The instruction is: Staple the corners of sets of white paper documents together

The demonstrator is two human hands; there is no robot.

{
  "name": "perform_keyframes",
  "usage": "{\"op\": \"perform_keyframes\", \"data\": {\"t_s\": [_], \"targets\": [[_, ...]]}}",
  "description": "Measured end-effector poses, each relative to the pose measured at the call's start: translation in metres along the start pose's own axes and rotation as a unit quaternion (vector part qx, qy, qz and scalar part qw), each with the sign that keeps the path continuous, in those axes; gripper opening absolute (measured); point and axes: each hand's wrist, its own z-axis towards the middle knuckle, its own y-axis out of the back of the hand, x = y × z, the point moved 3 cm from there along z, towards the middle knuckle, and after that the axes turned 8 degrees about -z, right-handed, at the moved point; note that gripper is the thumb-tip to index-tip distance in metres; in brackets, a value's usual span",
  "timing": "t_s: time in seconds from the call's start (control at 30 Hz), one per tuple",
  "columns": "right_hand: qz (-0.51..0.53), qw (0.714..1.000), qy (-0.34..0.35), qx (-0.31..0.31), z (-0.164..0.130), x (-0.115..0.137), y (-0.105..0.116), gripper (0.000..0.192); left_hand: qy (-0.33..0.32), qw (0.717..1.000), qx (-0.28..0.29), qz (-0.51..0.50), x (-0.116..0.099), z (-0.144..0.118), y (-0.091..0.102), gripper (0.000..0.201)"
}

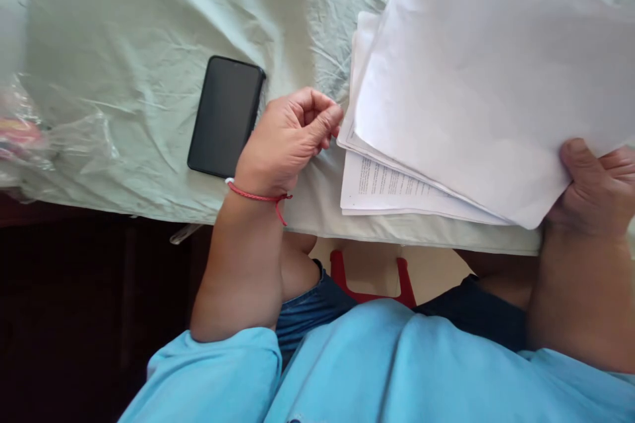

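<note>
My right hand (598, 188) grips a batch of white paper sheets (471, 73) by the near right edge, thumb on top and fingers beneath. The top sheet is blank on its upper face and bends slightly. Under it, more sheets fan out, and a printed page (391, 188) shows lines of small text too fine to read. My left hand (292, 135), with a red cord bracelet at the wrist, is closed in a pinch just beside the left edge of the sheets. No paper shows between its fingertips.
A black smartphone (227, 115) lies screen up, left of my left wrist. Clear plastic wrapping (64, 135) with something red in it lies at the far left. A pale green, wrinkled cloth (124, 33) covers the table. Below the edge, a red stool (342, 274) shows between my legs.
</note>
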Motion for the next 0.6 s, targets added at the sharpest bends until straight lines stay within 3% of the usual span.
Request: {"op": "perform_keyframes", "data": {"t_s": [0.2,0.4,0.6], "targets": [[0.001,0.999,0.025,0.023,0.004,-0.005,0.002,0.056,-0.056,0.997,-0.008,-0.061,0.001,0.001,0.0,0.043],[-0.007,0.999,0.023,0.029,0.003,-0.005,0.003,0.053,-0.029,0.992,0.009,-0.12,-0.005,-0.001,-0.008,0.056],[-0.006,1.0,0.018,0.026,0.001,-0.002,0.002,0.056,-0.07,0.988,-0.006,-0.139,-0.011,-0.005,-0.01,0.047]]}}
